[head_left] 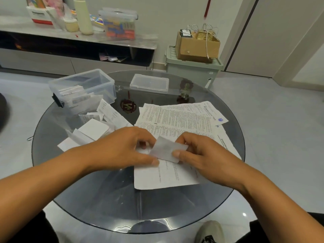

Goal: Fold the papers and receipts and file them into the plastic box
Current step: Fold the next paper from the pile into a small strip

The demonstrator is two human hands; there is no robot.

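A small white receipt (pixel 167 150) is held just above the round glass table (pixel 108 199), partly folded over. My left hand (pixel 122 148) pinches its left end and my right hand (pixel 196 153) pinches its right end with thumb on top. Under it lies a printed sheet (pixel 164 176). More printed papers (pixel 182 116) are spread behind my hands. Loose receipts (pixel 98 127) lie at the left. The open clear plastic box (pixel 105 85) stands at the back left with folded papers inside.
The box's clear lid (pixel 149 83) lies at the table's far side. A dark red ornament (pixel 127 106) rests near the middle. Beyond the table stand a green bin (pixel 192 69) with a cardboard box on it and a low cabinet (pixel 75 41).
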